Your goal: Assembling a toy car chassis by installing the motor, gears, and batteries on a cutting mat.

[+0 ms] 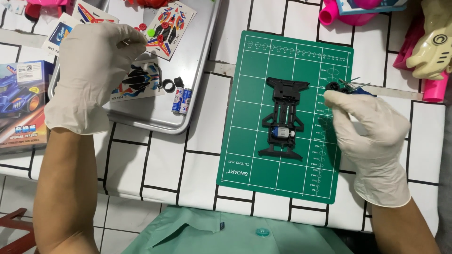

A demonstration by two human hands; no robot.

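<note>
A black toy car chassis point(284, 115) with a small silver motor lies in the middle of the green cutting mat point(245, 155). My right hand point(372, 136), in a white glove, rests at the mat's right edge and pinches a blue-handled tool with thin metal tips point(354, 86), next to a small black wheel. My left hand point(92, 70), also gloved, hovers over the metal tray point(197, 70) with fingertips pinched together; whether a small part sits between them cannot be told.
On the tray lie sticker sheets point(170, 26), small red and green parts, a black tyre ring point(168, 85) and two small batteries point(182, 100). A toy car box point(21, 103) sits at left. Pink and cream toys point(431, 47) crowd the top right.
</note>
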